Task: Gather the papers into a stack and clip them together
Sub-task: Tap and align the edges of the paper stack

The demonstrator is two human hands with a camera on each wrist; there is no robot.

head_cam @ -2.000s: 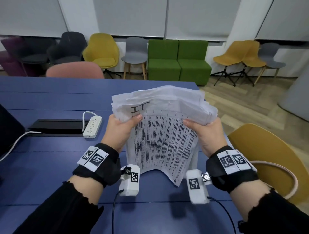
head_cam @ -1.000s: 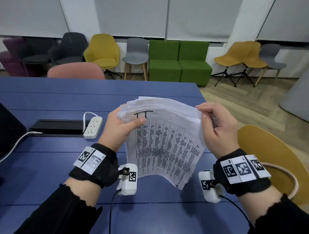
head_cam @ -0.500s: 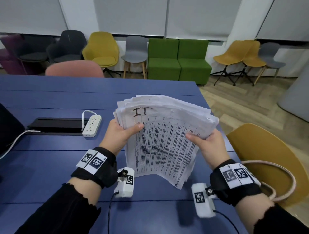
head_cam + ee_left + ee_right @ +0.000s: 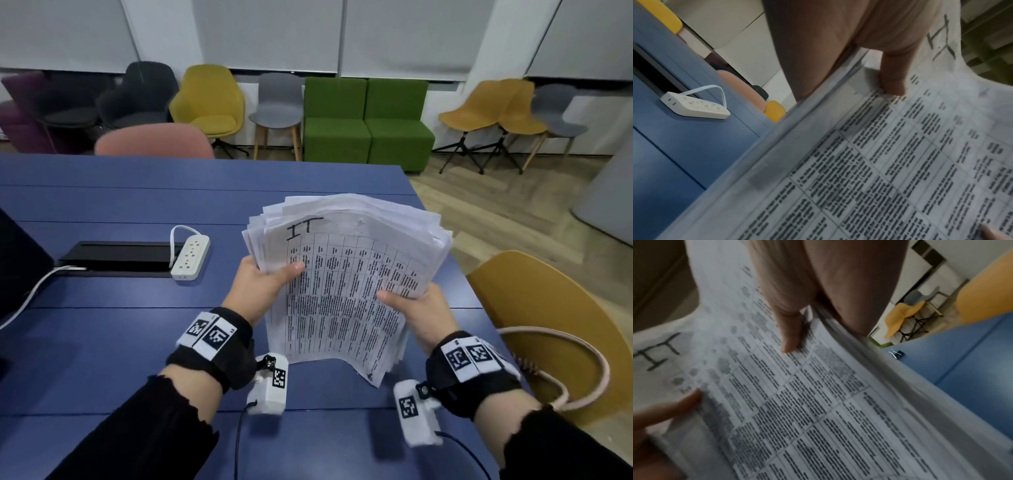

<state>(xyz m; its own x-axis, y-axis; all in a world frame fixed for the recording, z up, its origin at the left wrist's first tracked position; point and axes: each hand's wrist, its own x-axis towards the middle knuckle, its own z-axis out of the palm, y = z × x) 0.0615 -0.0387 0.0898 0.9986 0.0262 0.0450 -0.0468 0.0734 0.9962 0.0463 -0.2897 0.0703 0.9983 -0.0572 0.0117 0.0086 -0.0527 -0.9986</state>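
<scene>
Lowered from the top edge it was reaching a second ago, my right hand (image 4: 419,313) now grips the right side of the thick, uneven sheaf of white printed papers (image 4: 346,284), thumb on the front sheet and fingers curled behind. My left hand (image 4: 258,291) pinches the opposite edge the same way, its thumb pressed flat just below the handwritten "IT" heading. Between both hands the sheaf stands nearly upright, its bottom edge at or just above the dark blue tabletop (image 4: 102,342) in front of my wrists; I cannot tell whether it touches.

Gathering looks done, since every sheet in view is in my grip. Squaring is not: the top edges fan out in ragged steps above my thumbs, and the lower corners splay toward my right wrist, so I judge more tapping and jogging is needed before anything can bite cleanly.

Clipping has not begun. A small black binder clip (image 4: 898,353) lies on the table beyond my right hand, well apart from the sheaf and untouched, seen only from the right wrist.

To the far side of my left hand rests a white power strip (image 4: 190,257) beside a black cable tray (image 4: 113,255) set into the table.
</scene>
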